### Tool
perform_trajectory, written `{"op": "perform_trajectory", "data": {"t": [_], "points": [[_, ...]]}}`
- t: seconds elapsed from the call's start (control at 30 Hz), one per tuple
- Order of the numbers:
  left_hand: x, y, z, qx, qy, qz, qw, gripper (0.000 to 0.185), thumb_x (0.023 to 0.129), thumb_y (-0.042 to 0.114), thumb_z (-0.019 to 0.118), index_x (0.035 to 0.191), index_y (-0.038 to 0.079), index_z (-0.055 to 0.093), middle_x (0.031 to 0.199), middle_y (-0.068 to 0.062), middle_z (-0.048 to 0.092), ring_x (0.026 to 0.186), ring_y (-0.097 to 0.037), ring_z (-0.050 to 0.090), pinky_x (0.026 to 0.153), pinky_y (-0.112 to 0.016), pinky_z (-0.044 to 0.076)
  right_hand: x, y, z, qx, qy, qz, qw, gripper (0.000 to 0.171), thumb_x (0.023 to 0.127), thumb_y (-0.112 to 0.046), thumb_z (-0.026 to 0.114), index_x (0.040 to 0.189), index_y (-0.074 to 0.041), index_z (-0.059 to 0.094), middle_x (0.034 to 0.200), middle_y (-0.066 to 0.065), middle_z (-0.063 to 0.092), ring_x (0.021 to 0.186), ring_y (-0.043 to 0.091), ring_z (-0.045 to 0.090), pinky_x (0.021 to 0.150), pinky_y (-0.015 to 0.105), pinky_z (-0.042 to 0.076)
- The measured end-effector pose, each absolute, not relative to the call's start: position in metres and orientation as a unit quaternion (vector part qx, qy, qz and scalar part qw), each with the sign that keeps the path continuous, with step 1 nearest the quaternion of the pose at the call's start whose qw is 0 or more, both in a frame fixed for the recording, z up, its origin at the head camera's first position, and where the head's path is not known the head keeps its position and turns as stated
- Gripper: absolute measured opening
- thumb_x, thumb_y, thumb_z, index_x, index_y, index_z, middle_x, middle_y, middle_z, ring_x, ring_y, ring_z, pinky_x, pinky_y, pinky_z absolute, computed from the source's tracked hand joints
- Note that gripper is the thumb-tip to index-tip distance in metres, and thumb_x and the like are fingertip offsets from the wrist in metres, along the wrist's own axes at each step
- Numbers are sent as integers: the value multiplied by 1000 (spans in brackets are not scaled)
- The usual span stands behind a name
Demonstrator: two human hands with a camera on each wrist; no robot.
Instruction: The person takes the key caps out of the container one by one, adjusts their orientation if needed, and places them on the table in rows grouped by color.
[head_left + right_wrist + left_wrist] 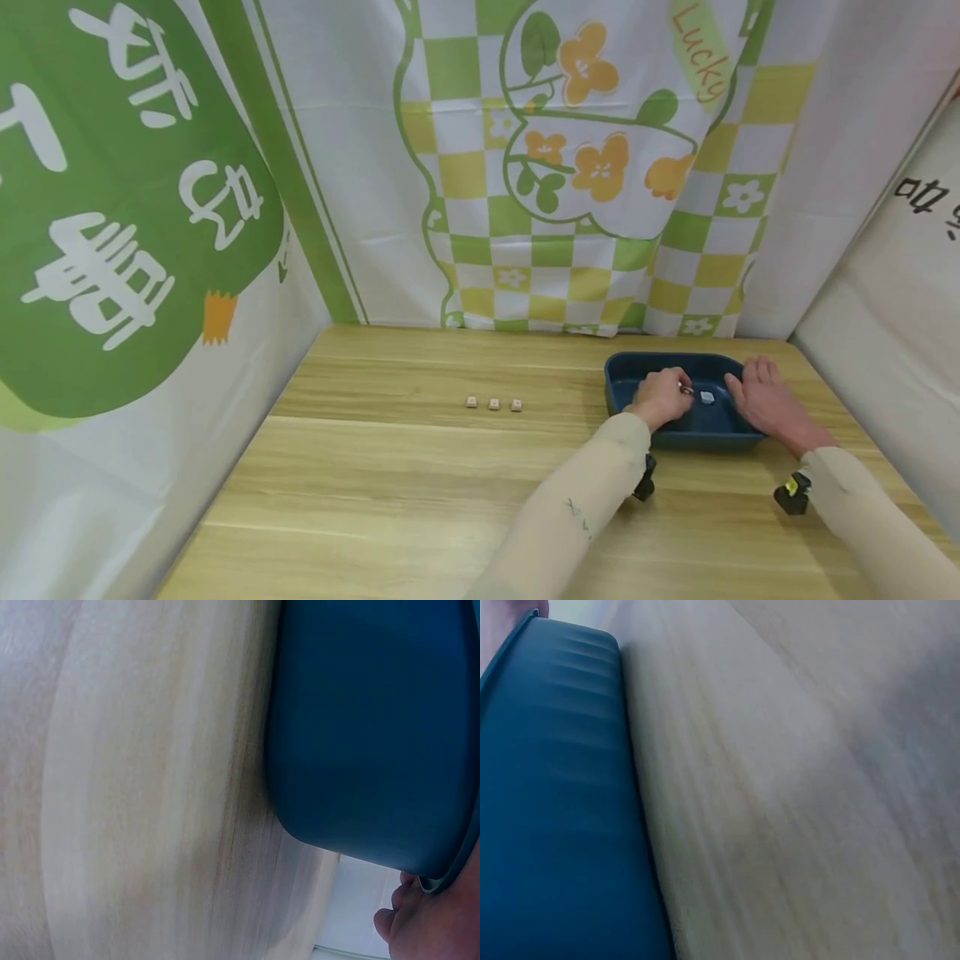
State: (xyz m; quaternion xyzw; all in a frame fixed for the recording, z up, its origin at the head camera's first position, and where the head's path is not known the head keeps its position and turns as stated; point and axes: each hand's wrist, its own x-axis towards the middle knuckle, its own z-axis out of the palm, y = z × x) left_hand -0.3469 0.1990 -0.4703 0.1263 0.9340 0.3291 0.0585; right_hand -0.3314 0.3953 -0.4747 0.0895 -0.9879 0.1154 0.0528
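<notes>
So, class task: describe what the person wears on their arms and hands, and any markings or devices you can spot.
Both arms wear long cream sleeves; the left sleeve bears a small dark mark. The left hand and right hand are bare, ungloved. A small black wrist camera sits under the left wrist; the right wrist's black device has a yellow patch.

Person wearing long cream sleeves, snug, running down both forearms and ending at wrists. Left sleeve showing small dark greenish mark partway along forearm. Both hands bare: left hand, right hand. Small black camera unit sitting under left wrist. Similar black unit under right wrist, carrying yellow patch on top.
</notes>
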Motion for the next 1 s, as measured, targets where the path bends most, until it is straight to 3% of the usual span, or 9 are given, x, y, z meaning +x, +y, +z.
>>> {"op": "perform_trajectory", "data": {"t": [0.33,0.7,0.87,1.0], "points": [[-348,202,-472,148,946,283,47,33,91,41,68,124,40,61,110,17,67,99,-8,65,81,-29,52,-331,393,-474,110,-984,92,102,63,108,-25,26,130,33,24,135,55,24,129,64,22,111,66,21],[-349,204,-474,136,953,263,64,17,96,47,57,107,37,65,109,15,67,98,-9,64,82,-30,50,-332,394,-478,108,-983,104,111,61,108,-24,27,130,33,23,136,55,22,129,63,21,109,66,21],[-351,207,-478,142,957,244,66,28,96,47,56,124,45,60,123,17,64,112,-11,62,89,-33,51,-332,393,-477,110,-983,94,114,57,107,-19,33,128,33,25,134,55,25,128,63,23,108,66,23],[-352,208,-480,154,960,225,69,36,97,46,56,132,51,53,131,19,60,118,-9,60,93,-32,50,-332,394,-476,103,-985,100,92,62,108,-24,28,131,33,23,136,55,21,130,64,20,109,67,22]]}}
